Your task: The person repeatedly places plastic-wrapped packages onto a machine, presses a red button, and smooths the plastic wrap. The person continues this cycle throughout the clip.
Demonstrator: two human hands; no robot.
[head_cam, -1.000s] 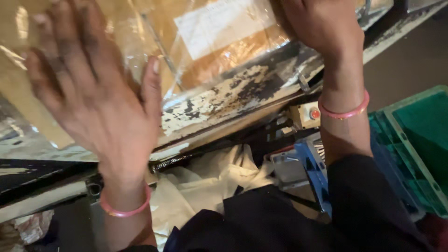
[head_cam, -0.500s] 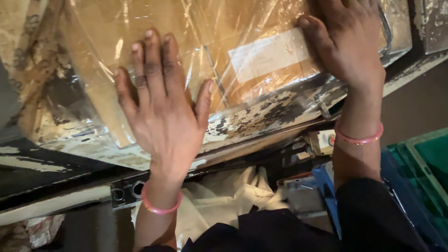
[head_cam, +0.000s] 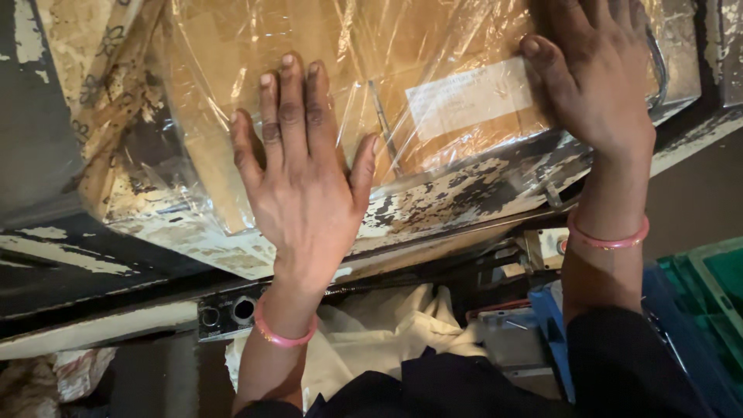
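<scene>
A brown cardboard package (head_cam: 433, 54) wrapped in clear plastic film lies on a worn metal work surface (head_cam: 472, 186) with flaking paint. A white label (head_cam: 468, 97) shows through the film. My left hand (head_cam: 306, 186) rests flat on the package's near left part, fingers spread. My right hand (head_cam: 600, 77) presses flat on the package's right end, beside the label. Both wrists wear a pink bangle. Neither hand grips anything.
Loose film (head_cam: 116, 116) bunches at the package's left. Below the surface's edge are a cream cloth (head_cam: 371, 333), a blue frame (head_cam: 553, 325) and a green crate (head_cam: 712, 302) at right. A small grey box with a red button (head_cam: 546, 248) hangs under the edge.
The view has shifted, so more of the package shows. My left hand moved right and settled flat on the film. My right hand stays pressed on the package's right end.
</scene>
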